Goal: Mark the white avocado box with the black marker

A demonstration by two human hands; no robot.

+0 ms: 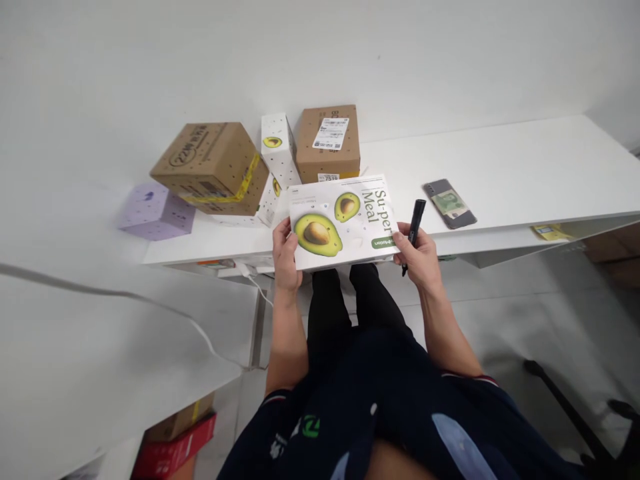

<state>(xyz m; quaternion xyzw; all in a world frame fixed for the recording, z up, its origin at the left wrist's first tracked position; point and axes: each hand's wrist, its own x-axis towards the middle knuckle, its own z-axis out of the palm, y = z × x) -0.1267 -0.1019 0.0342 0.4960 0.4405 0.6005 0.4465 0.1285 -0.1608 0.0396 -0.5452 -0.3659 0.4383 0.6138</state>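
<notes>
A flat white box (345, 220) printed with avocados and the words "Su-per Meal" is held over the front edge of a white shelf (525, 167). My left hand (286, 257) grips the box's left edge. My right hand (421, 257) holds the box's right edge and also clasps a black marker (415, 227), which points up and away from me.
On the shelf behind stand two brown cardboard boxes (213, 167) (329, 142), white avocado-print cartons (277, 148) and a lilac box (156, 212). A phone in a grey case (449, 203) lies to the right. A white cable (150, 303) crosses the lower surface at left.
</notes>
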